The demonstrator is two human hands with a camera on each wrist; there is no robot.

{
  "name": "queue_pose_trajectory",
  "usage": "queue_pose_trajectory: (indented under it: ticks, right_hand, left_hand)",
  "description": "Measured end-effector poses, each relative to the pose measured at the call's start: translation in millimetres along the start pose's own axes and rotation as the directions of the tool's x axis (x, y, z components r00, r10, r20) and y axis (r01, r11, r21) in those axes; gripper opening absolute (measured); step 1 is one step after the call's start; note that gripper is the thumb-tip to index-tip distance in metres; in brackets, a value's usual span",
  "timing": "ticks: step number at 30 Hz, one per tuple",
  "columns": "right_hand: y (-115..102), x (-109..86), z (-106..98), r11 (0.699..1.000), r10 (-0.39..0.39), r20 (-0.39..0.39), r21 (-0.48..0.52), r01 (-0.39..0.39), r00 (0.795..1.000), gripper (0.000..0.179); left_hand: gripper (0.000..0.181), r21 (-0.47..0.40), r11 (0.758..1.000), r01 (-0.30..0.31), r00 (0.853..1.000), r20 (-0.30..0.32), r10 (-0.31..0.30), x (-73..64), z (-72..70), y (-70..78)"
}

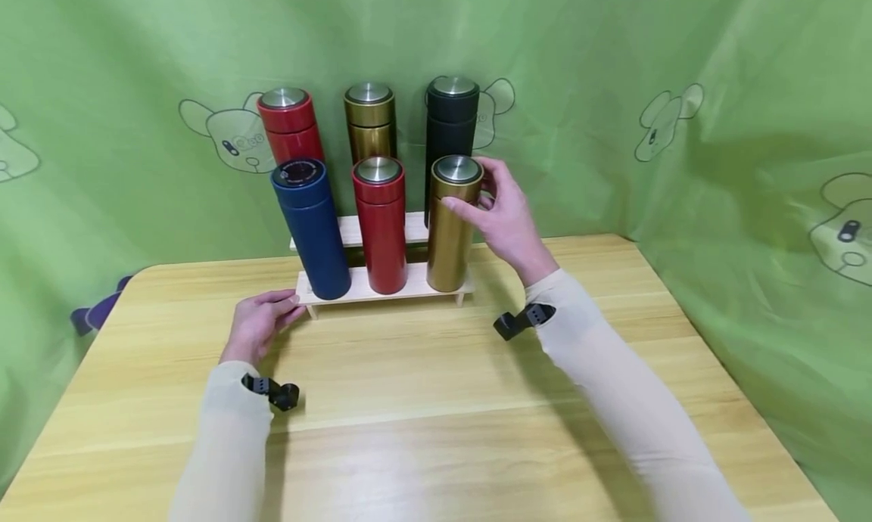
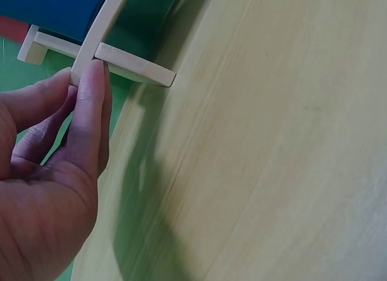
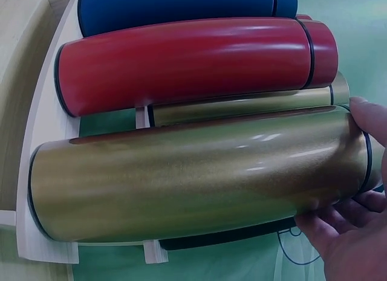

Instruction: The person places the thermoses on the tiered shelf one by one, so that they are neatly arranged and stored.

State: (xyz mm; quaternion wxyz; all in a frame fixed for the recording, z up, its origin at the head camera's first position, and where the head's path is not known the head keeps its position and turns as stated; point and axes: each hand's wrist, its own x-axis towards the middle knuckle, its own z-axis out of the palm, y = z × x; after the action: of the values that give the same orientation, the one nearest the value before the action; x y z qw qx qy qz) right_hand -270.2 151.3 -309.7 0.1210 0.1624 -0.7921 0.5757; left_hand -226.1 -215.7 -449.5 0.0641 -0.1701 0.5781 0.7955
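A two-tier wooden rack (image 1: 417,277) bears several thermos bottles. My left hand (image 1: 259,324) pinches the left end of its lower front shelf (image 2: 100,33) between thumb and fingers. At the right end of that shelf stands a gold thermos (image 1: 450,242), upright. My right hand (image 1: 509,221) holds this thermos near its lid, thumb at the front and fingers round the far right side. Beside it on the front tier are a red thermos (image 1: 383,238) in the middle and a blue thermos (image 1: 315,238) at the left, leaning slightly in the head view.
Behind, on the higher tier, stand another red thermos (image 1: 289,121), another gold thermos (image 1: 370,121) and a black thermos (image 1: 453,125). The rack is near the back edge of the wooden table (image 1: 409,386). A green curtain (image 1: 579,45) hangs behind and at the sides.
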Motion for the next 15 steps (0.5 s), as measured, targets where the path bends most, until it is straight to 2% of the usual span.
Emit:
queue_pose_trajectory:
  ticks: [6,15]
  right_hand:
    - [1.9,0.3,-0.3,1.0,-0.015,0.0,0.003,0.015,1.0,0.071]
    - [-0.3,-1.6,1.4,1.0,0.003,0.013,-0.025,-0.003,1.0,0.077]
  left_hand:
    - [0.048,-0.036,0.999,0.01,1.0,0.006,-0.01,2.1,-0.2,0.2]
    - [0.049,-0.045,0.999,0.018,1.0,0.004,-0.018,3.1,-2.5,-1.0]
